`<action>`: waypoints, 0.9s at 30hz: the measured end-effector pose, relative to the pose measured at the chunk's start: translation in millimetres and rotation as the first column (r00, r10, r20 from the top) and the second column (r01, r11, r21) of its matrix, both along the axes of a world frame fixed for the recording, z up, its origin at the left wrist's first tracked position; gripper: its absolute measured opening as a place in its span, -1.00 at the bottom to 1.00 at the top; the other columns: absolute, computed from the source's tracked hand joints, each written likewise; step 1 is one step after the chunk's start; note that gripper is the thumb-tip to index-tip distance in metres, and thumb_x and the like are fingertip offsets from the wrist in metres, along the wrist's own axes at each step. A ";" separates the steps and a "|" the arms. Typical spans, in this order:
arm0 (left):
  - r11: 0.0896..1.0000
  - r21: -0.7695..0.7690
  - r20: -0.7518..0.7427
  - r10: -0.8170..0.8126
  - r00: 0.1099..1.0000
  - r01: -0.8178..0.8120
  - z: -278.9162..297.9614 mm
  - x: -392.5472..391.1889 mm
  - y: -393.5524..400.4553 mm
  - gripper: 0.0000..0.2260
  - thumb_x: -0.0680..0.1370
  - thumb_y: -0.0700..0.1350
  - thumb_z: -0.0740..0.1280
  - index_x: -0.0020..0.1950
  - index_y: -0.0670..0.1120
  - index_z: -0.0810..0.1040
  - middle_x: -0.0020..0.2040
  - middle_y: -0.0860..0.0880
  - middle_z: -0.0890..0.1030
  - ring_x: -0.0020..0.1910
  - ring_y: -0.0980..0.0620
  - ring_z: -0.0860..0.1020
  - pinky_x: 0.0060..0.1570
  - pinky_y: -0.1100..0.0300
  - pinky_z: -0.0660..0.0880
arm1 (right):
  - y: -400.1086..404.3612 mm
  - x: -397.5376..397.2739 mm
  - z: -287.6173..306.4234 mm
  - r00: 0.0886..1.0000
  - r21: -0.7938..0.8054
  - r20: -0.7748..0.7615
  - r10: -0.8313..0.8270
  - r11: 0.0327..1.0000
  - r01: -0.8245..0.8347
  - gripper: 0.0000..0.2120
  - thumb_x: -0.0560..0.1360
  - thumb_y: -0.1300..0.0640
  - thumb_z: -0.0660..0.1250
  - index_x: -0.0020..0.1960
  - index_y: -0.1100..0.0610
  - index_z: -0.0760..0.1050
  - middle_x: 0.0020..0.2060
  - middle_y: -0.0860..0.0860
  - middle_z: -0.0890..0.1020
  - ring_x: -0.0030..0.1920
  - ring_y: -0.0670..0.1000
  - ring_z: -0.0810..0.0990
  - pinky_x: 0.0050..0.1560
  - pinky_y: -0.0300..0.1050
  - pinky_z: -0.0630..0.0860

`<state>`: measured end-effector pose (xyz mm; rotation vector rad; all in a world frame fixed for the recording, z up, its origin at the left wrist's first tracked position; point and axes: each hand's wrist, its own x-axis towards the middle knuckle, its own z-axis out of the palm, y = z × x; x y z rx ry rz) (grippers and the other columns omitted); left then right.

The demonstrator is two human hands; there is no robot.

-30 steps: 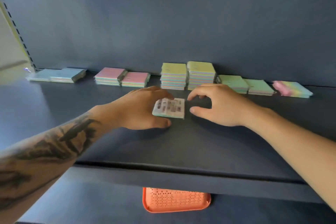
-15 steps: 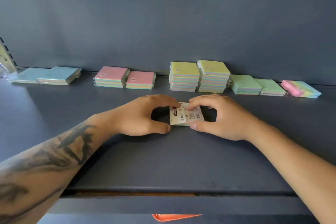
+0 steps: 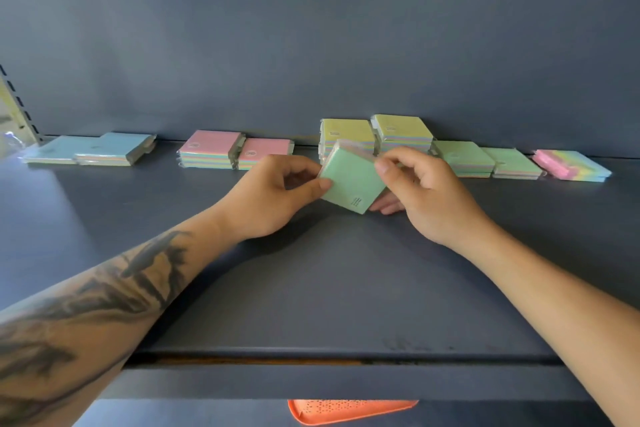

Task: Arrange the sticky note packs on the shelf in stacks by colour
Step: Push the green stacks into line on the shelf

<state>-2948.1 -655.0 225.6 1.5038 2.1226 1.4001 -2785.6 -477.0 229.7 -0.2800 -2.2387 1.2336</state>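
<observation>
I am holding one sticky note pack (image 3: 351, 184) up off the shelf (image 3: 311, 288) between both hands, and it is now showing me its green face. Half a second ago I was looking at its white printed label side, so I have just turned it over. A second ago it was lying near the shelf with only my left hand on it.

My left hand (image 3: 273, 198) is pinching the pack's left corner between thumb and forefinger. My right hand (image 3: 426, 194) is gripping the right edge, thumb on top and the other fingers (image 3: 388, 206) curled underneath, where their tips are peeking out below the pack. The pack is sitting tilted, a corner pointing down, in front of the yellow stacks (image 3: 375, 135).

With the colour now showing, I am judging that this pack belongs with the green stacks (image 3: 485, 159), which are lying just right of the yellow ones against the back wall. Further left along the row the pink stacks (image 3: 235, 149) and the blue stacks (image 3: 93, 149) are sitting, and at the far right a single rainbow-striped pack (image 3: 571, 165) is lying apart from the rest. So the sorting is looking mostly done; this pack and perhaps that striped one are what I am still placing. Carrying it right means passing close over the tall yellow stacks, which I could knock.
</observation>
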 end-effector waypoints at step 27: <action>0.979 -0.130 0.400 -0.091 0.912 0.155 8.9 11.6 -5.8 -0.82 0.62 -0.15 0.39 0.14 -0.19 0.71 0.06 -0.13 0.74 0.12 -0.17 0.69 0.27 -0.09 0.54 | -10.0 16.4 -2.3 0.998 0.618 0.060 -0.034 0.786 -0.011 -0.41 0.21 -0.41 0.50 0.10 -0.14 0.45 0.07 -0.19 0.57 0.03 -0.04 0.56 -0.03 0.05 0.56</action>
